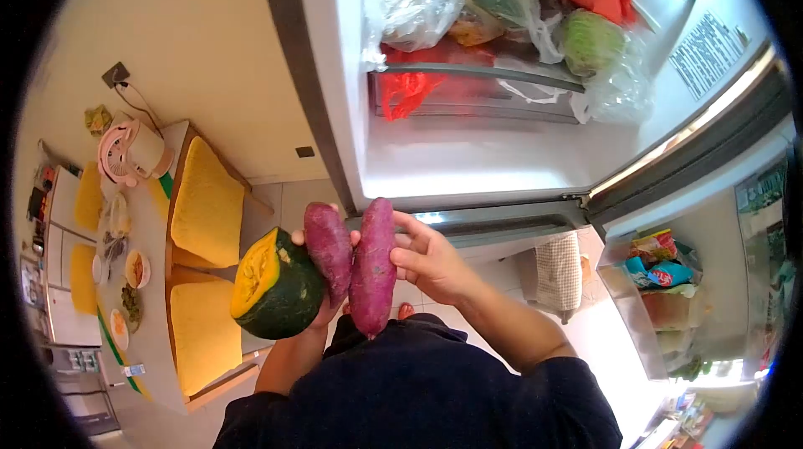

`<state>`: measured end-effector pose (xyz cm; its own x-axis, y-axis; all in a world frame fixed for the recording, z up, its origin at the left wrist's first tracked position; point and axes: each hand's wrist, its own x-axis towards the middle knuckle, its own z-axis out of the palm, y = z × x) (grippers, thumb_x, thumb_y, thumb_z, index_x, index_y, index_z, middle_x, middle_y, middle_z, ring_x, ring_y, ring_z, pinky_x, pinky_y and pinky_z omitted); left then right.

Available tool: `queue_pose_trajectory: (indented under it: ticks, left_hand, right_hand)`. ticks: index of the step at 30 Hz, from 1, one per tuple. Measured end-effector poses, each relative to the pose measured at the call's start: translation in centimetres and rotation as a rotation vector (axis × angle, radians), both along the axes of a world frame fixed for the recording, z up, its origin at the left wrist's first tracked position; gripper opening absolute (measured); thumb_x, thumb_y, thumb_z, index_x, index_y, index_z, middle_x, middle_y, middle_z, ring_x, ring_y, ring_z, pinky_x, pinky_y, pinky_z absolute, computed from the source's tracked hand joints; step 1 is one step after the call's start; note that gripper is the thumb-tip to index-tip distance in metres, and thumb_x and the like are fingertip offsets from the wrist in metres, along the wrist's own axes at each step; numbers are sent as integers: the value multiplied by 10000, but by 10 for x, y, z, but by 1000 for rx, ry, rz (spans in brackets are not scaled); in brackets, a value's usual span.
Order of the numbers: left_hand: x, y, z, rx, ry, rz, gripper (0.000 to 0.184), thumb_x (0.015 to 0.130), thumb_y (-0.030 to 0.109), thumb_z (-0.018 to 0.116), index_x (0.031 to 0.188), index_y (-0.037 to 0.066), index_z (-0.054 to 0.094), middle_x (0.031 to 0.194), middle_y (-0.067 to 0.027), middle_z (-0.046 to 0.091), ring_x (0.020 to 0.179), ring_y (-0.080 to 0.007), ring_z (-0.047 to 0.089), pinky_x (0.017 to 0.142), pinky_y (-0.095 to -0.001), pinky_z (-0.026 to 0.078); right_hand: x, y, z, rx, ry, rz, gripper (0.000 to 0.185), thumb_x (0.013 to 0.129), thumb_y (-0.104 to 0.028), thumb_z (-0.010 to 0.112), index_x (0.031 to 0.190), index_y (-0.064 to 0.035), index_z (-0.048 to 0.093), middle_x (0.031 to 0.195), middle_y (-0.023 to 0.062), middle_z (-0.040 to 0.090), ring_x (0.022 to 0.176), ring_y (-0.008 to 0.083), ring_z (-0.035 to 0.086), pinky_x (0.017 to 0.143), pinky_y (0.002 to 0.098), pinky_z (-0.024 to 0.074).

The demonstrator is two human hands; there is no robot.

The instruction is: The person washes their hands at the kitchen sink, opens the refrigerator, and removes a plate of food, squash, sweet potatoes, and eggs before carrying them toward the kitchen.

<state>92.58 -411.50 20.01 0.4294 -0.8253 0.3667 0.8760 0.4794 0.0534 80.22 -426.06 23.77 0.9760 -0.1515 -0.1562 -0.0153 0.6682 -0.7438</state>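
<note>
In front of my chest, my left hand (324, 313) is closed around a cut pumpkin (288, 294) and a purple sweet potato (329, 248), with much of the palm hidden behind them. The pumpkin has dark green skin, and its yellow cut face points left. My right hand (431, 261) grips a second, longer sweet potato (372, 273) from its right side, thumb in front. This one is upright and close beside the first. Both hands are just outside the open fridge (468, 160).
A fridge drawer (519, 76) holds several bagged vegetables, including a green one (592, 41). The fridge door (636, 307) stands open at right with packets on its shelves. Yellow chairs (205, 336) and a dining table (155, 282) with dishes and a pink fan (121, 152) are at left.
</note>
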Motion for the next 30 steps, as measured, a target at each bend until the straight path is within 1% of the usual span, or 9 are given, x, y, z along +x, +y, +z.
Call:
queue_pose_trajectory:
  ticks: [3,7,13,16,20,22,25,27,30]
  left_hand:
    - [1,1,1,3,44,-3,271,881,277,539,1107,126,539,1443,-111,259,1272,-385,324,1063,-557,247]
    - [6,-2,0,-59,-6,1,277,878,271,547,1112,124,530,1430,-128,275,1270,-387,327,1047,-556,282]
    - [7,5,12,-46,52,-80,237,886,261,531,1097,157,554,1431,-109,289,1269,-379,335,1059,-551,256]
    - [10,12,-2,-14,109,-61,207,891,250,522,1080,180,573,1426,-91,313,1268,-362,347,1072,-548,219]
    - [10,18,1,-10,109,-41,169,893,232,523,1040,192,598,1403,-77,360,1252,-347,378,1080,-534,206]
    - [11,18,-2,-37,55,-13,187,888,225,534,1063,183,586,1406,-86,345,1251,-358,372,1068,-537,231]
    - [7,19,-7,-83,61,22,247,868,214,572,1108,158,561,1431,-108,284,1260,-387,345,1045,-549,279]
    - [5,25,-4,-68,81,16,239,871,215,568,1103,157,563,1431,-107,284,1259,-387,346,1045,-549,276]
    - [6,35,2,55,155,-36,170,883,224,546,1041,200,604,1380,-60,396,1255,-330,380,1079,-534,206]
  right_hand:
    - [5,1,-4,89,10,2,596,872,-183,592,1362,-56,279,1207,106,507,1101,178,510,920,331,440]
    - [7,6,-5,38,-29,8,725,810,-323,663,1358,-55,271,1343,165,403,1195,239,444,980,382,377]
    - [2,-8,-15,89,-126,-6,648,861,-208,602,1375,-49,240,1233,156,459,1065,238,536,904,382,459]
    - [-2,-54,-20,-60,-32,-353,598,861,-190,589,1346,-36,275,1207,182,464,1029,254,552,893,403,473]
    - [10,-150,-40,78,-7,-764,438,884,-214,553,1231,-18,370,1239,235,418,1117,335,476,958,474,418]
    - [22,-191,-42,235,-41,-770,414,874,-226,573,1184,-22,389,1225,215,398,1138,353,436,981,508,388]
    - [37,-210,-28,180,-159,-919,504,864,-243,590,1237,7,361,1210,198,413,1100,344,462,953,517,409]
    - [39,-214,-25,221,-142,-918,454,862,-253,598,1181,-6,389,1153,183,408,1113,339,430,959,540,397]
    - [45,-213,-19,206,-71,-953,449,873,-254,586,1178,10,388,1165,188,413,1104,345,439,949,533,414]
